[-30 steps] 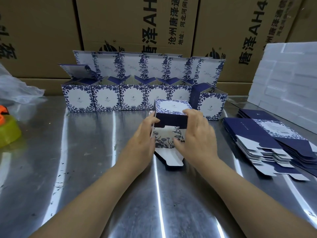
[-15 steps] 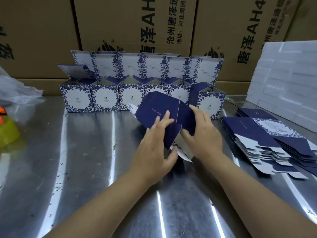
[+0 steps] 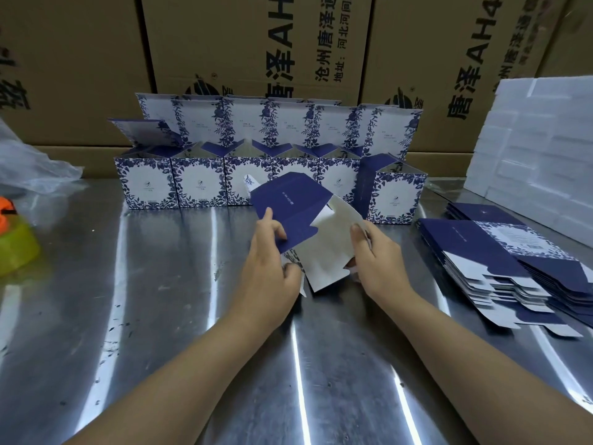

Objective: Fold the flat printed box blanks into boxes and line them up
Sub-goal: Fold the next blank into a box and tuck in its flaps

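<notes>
1. Clear plastic bag (image 3: 32, 168): left edge of the frame, lying on the table (image 3: 154, 332).
2. Yellow-green object with an orange top (image 3: 12, 252): left edge, partly cut off; its kind cannot be told.
3. Row of folded boxes (image 3: 199, 184): upper centre, five side by side and touching, blue floral fronts facing the camera, lids standing open.
4. Left hand (image 3: 269, 264): centre; fingers (image 3: 268, 220) and thumb pinch the lower edge of the navy panel of item 5.
5. Box blank (image 3: 288, 210): centre, held above the table just in front of the row, partly opened, navy outside to the left, white inside to the right.
6. Right hand (image 3: 378, 258): centre right; fingers curl round the right edge of the white panel, thumb on its face.
7. Sixth folded box (image 3: 396, 197): right end of the row, turned slightly, lid open.
8. Stack of flat blanks (image 3: 481, 252): right, fanned out on the table.
9. White foam blocks (image 3: 539, 139): upper right.
10. Brown cartons (image 3: 240, 43): across the top, behind the row.
</notes>
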